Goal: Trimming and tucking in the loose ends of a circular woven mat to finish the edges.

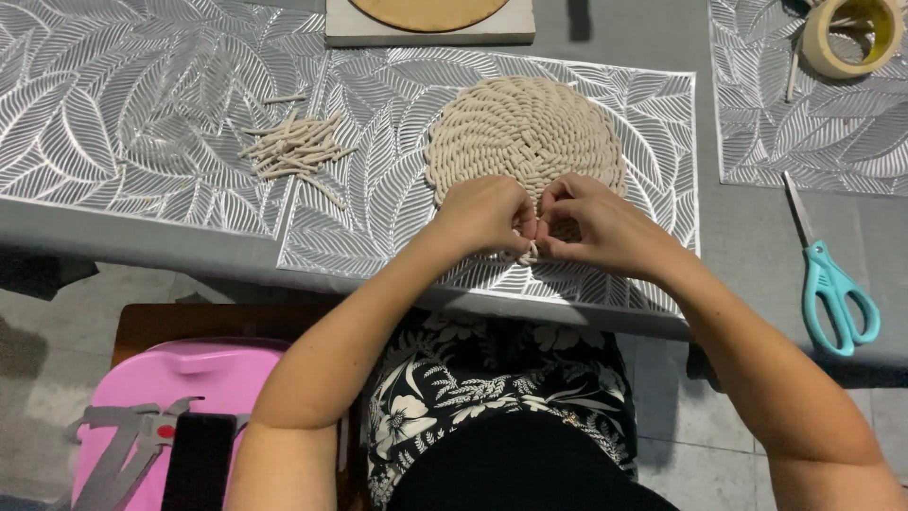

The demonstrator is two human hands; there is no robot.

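Right between fingers (530,227): woven mat (526,132) edge.

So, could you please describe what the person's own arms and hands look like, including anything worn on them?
Both arms are bare from the upper arm down, with no sleeves showing. The left hand and right hand wear no gloves, and no rings, watch or bracelets are visible on the fingers or wrists. The only clothing in view is a black-and-white floral garment on the torso.
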